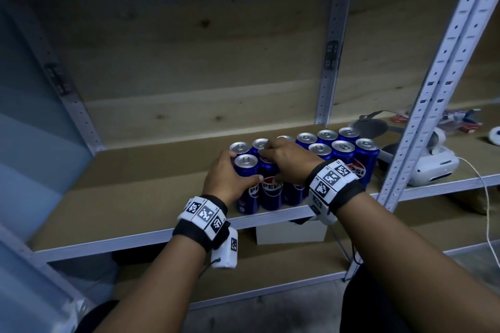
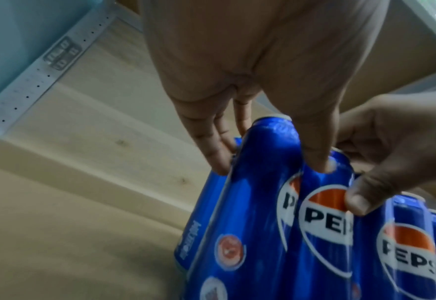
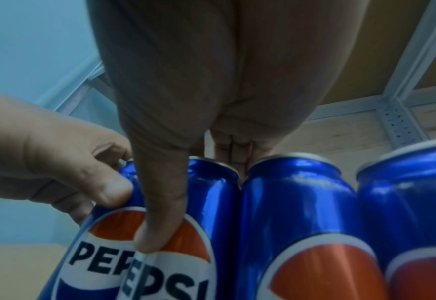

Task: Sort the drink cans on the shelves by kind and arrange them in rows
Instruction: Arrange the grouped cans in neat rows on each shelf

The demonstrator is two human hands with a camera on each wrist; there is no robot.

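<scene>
Blue Pepsi cans point(image 1: 319, 151) mostly rowed on shelf point(image 1: 151, 235); left hand point(image 1: 227, 173) grips front-left can point(image 1: 246, 170), right hand point(image 1: 286, 162) its neighbour point(image 1: 270, 186); squaring up remains.

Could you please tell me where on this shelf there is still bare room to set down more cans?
Bare board lies left of the Pepsi cans, up to the left upright, and behind them. Rightward is crowded: a white headset and cable.
</scene>
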